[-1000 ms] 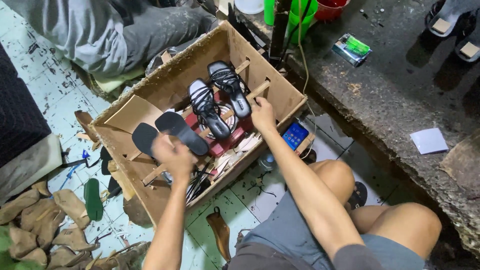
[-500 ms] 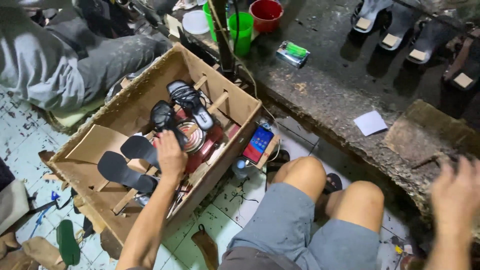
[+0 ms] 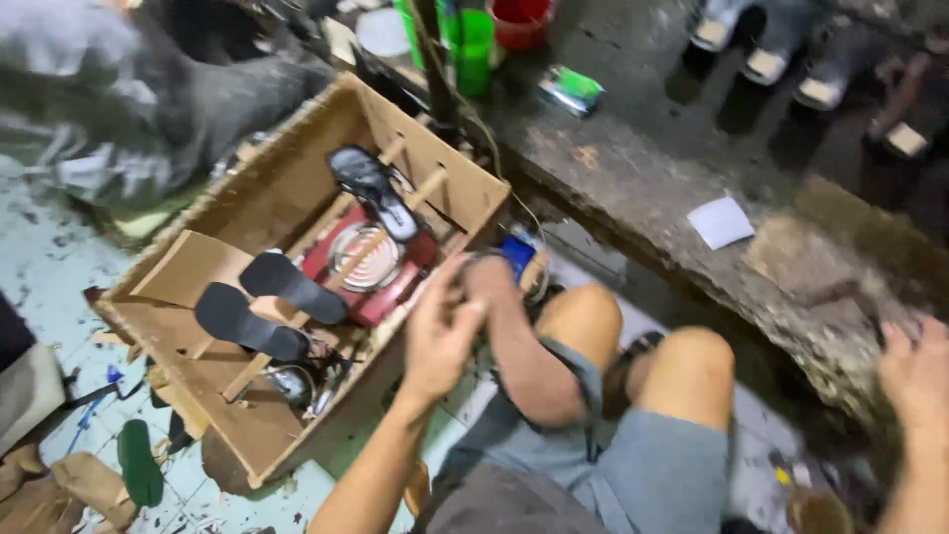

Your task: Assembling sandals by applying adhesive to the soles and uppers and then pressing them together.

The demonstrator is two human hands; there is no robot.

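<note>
My left hand (image 3: 440, 336) is shut on a sandal (image 3: 524, 336) lifted just off the near right corner of the cardboard box (image 3: 297, 178). The sandal's tan underside faces me and its black straps are at the far end. Inside the box a red electric coil stove (image 3: 364, 259) sits under wooden sticks. One black strappy sandal (image 3: 374, 190) and two flat black soles (image 3: 287, 287) rest on the sticks. My right hand (image 3: 919, 381) is far off to the right, over the rough concrete ledge (image 3: 791, 287), fingers apart and holding nothing.
Another person in grey clothes (image 3: 109, 109) sits beyond the box. Green cups (image 3: 473, 40), a red cup (image 3: 522, 18), a green packet (image 3: 571, 89) and a white paper (image 3: 720, 221) lie on the concrete. A phone (image 3: 516, 253) leans by the box. Leather scraps (image 3: 59, 485) litter the tiled floor.
My left hand has lifted one strappy sandal out of the box toward my knees. The right hand stays out at the ledge. The view swung left.
</note>
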